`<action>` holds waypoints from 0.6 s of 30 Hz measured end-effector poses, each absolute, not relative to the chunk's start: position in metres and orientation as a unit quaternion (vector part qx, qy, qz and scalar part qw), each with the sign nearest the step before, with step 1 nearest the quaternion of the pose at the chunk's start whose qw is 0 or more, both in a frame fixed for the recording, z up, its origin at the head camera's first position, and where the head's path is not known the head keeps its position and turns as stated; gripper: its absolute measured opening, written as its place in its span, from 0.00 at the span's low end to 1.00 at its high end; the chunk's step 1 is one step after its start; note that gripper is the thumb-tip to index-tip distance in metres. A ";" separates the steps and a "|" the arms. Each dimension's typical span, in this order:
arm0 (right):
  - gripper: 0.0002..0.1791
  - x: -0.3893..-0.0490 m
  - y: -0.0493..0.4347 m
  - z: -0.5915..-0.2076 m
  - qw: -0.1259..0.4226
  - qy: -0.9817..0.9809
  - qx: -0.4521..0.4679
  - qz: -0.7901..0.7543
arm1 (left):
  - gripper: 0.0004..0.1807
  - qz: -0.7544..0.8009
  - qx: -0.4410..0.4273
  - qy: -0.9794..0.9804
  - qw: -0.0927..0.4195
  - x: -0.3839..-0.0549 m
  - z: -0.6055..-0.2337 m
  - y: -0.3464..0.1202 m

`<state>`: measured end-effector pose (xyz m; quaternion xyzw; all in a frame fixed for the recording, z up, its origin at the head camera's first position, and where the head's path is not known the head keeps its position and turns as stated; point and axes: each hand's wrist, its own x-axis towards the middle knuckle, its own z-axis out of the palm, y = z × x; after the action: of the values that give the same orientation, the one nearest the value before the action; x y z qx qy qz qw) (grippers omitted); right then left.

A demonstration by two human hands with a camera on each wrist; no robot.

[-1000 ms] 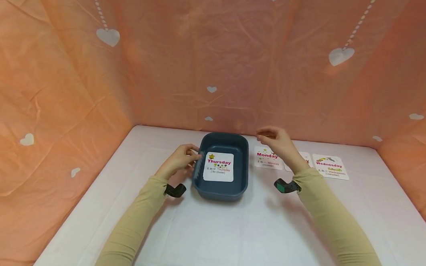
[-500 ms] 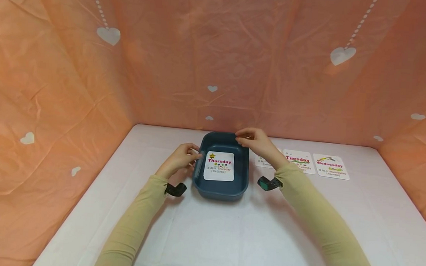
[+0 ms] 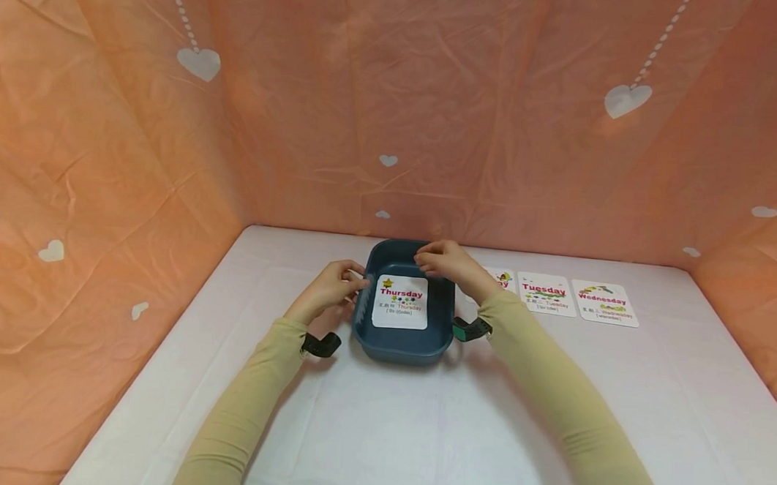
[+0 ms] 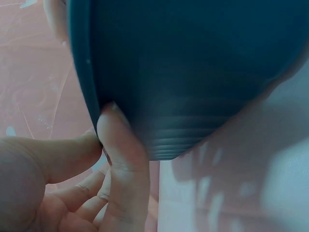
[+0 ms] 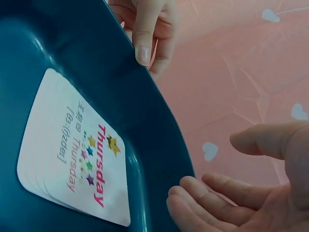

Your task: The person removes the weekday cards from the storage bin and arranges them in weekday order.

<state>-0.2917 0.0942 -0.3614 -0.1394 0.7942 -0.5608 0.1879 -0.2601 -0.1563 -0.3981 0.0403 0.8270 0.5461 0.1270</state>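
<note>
At left, a crinkled orange sheet (image 3: 103, 147) printed with pale hearts hangs as a wall and continues behind the scene.

Next, a bare left hand (image 3: 329, 291) pinches the left rim of a dark teal, round-cornered rectangular tray (image 3: 399, 343). Thumb and forefinger close on the edge; the other fingers bend loosely outside the wall. The tray sits mid-view on a white cloth-covered table (image 3: 378, 432). It looks like moulded plastic: probably light, stiff, smooth, a little slippery and hard to break. Its rim seems the best hold, one hand to each long side.

Inside the tray lies a neat stack of white, round-cornered cards (image 3: 401, 303), the top one reading "Thursday" in pink-red. They look thin and very light, likely to slide over one another and to crease if bent; opposite edges are the place to pinch.

A bare right hand (image 3: 453, 266) hangs over the tray's far right part, thumb apart from loosely bent fingers, holding nothing. Whether a fingertip touches the rim cannot be told.

Farther right, three similar cards lie in a row: a half-hidden white card (image 3: 505, 278) behind the right hand, a white "Tuesday" card (image 3: 547, 295) and a white "Wednesday" card (image 3: 606, 304).
</note>
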 end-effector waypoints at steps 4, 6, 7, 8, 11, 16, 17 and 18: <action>0.24 -0.292 0.088 -0.363 0.205 0.790 -0.109 -0.567 | 0.18 0.544 0.038 0.828 0.128 -0.260 -0.398 -0.156; 0.24 -0.293 0.086 -0.364 0.211 0.788 -0.095 -0.570 | 0.18 0.542 0.038 0.830 0.128 -0.260 -0.398 -0.156; 0.25 -0.293 0.085 -0.365 0.215 0.785 -0.087 -0.575 | 0.18 0.541 0.037 0.830 0.128 -0.260 -0.398 -0.156; 0.25 -0.294 0.084 -0.365 0.219 0.781 -0.081 -0.580 | 0.18 0.540 0.037 0.831 0.128 -0.260 -0.398 -0.156; 0.27 -0.296 0.083 -0.369 0.232 0.769 -0.066 -0.592 | 0.18 0.539 0.037 0.831 0.128 -0.260 -0.397 -0.156; 0.30 -0.298 0.081 -0.374 0.243 0.754 -0.041 -0.608 | 0.18 0.543 0.041 0.829 0.125 -0.259 -0.396 -0.156; 0.31 -0.298 0.081 -0.374 0.244 0.754 -0.038 -0.608 | 0.18 0.545 0.041 0.828 0.124 -0.259 -0.396 -0.156; 0.31 -0.298 0.080 -0.375 0.245 0.753 -0.032 -0.610 | 0.18 0.545 0.043 0.828 0.124 -0.259 -0.396 -0.155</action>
<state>-0.2981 0.0799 -0.3747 -0.0319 0.7534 -0.6095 0.2446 -0.2586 -0.1555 -0.3959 0.0428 0.8279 0.5454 0.1238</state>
